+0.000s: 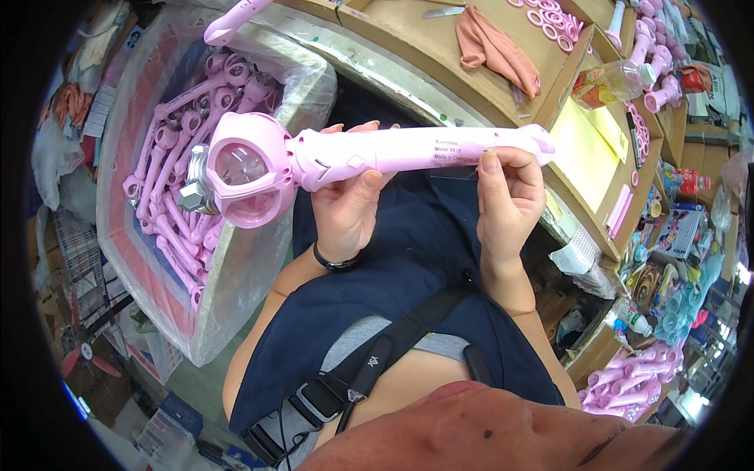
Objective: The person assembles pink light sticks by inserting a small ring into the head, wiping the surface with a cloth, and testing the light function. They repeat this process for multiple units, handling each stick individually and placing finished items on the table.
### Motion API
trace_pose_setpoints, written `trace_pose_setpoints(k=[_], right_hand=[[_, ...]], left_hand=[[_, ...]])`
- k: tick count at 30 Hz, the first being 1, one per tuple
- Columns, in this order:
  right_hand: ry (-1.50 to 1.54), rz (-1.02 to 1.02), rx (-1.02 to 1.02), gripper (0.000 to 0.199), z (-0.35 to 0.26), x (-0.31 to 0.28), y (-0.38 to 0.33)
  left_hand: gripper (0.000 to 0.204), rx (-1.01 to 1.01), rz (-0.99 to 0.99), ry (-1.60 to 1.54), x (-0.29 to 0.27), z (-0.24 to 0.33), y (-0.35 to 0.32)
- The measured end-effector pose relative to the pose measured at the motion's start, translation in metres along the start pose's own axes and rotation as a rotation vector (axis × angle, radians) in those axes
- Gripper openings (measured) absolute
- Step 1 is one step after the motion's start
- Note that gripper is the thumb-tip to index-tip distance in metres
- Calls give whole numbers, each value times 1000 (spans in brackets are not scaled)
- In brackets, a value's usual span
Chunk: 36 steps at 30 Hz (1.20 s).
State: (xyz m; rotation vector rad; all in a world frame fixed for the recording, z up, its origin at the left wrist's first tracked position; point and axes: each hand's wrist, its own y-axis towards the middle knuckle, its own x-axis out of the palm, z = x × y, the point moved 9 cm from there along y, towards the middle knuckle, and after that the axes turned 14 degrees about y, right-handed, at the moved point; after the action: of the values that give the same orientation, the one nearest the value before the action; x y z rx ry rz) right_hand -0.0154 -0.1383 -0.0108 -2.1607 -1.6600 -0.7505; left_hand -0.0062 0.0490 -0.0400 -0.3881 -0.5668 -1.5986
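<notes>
A pink toy wand [369,153] lies level across the middle of the view. Its round openwork head, with a clear dome inside and a silvery metallic piece at the outer end, points left. My left hand [345,212] grips the wand just below the head, thumb in front and fingertips showing over the top edge. Against the handle near its right end, my right hand [509,192] is closed, with thumb and forefinger pinching a small clear film [454,172]. Small dark print shows on the handle beside that thumb. Whether the film is stuck to the handle, I cannot tell.
At left stands a plastic-lined bin [310,98] holding several pink wands. A cardboard tray [408,35] on the bench bears a coral cloth [495,51] and pink rings [554,20]. Yellow paper [585,149] and a plastic bottle [613,82] are at right; pink parts [632,381] lie heaped lower right.
</notes>
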Motion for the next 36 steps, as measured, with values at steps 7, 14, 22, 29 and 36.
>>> trace_pose_setpoints(k=[7,14,22,29,36], right_hand=[[-11,7,10,10,2,-1,-1],[-67,-33,-31,9,2,2,-1],[-172,-34,-85,17,7,5,-2],[-841,135,-321,49,-19,-27,12],[-921,-656,-62,62,-9,-3,21]], left_hand=[[52,-28,28,13,-5,-3,-1],[52,-23,28,-2,-5,-4,-1],[54,7,41,77,-4,-1,-1],[54,129,48,272,-14,27,6],[57,27,-157,473,-12,49,51]])
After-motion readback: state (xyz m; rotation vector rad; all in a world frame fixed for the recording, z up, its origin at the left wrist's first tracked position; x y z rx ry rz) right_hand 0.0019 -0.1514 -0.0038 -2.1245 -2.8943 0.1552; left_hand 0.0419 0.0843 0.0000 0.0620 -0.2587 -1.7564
